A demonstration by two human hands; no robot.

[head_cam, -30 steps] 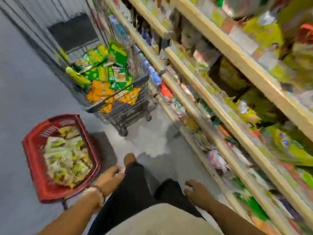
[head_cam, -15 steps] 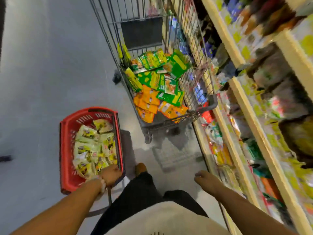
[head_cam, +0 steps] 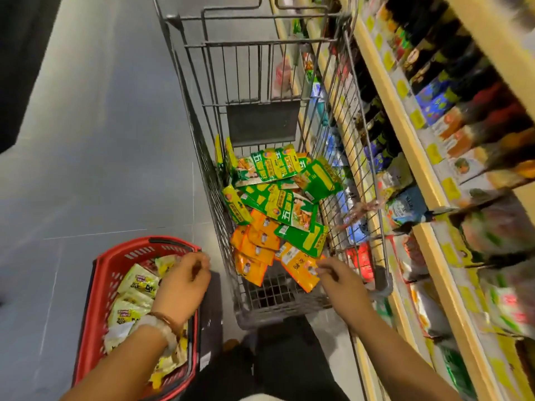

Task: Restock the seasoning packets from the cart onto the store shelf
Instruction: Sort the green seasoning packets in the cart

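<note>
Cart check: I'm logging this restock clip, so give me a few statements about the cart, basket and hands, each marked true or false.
1. The cart holds green and orange packets. True.
2. The basket is blue. False: it is red.
3. The right hand reaches into the cart by an orange packet. True.
4. The left hand is on the shelf. False: it is over the basket.
5. The basket is empty. False: it holds pale packets.
</note>
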